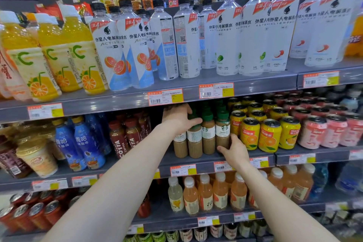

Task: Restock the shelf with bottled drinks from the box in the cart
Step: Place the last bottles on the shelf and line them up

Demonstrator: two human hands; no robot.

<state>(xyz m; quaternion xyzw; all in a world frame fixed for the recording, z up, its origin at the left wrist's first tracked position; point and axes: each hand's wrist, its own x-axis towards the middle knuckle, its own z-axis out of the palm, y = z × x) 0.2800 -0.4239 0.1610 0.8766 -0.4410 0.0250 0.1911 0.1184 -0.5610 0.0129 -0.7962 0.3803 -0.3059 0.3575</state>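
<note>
Bare forearms [127,173] stretch from the bottom edge to the middle shelf [169,160], where the left hand [177,118] curls over the green cap and neck of one latte bottle [194,137]. The right hand [234,150], lower and to its right, wraps thumb and fingers round the base of the end latte bottle [223,129]. Both bottles stand upright in the row between the hands, with Costa coffee bottles [117,139] left of the left hand and orange-drink cans [270,135] just right of the right hand.
</note>
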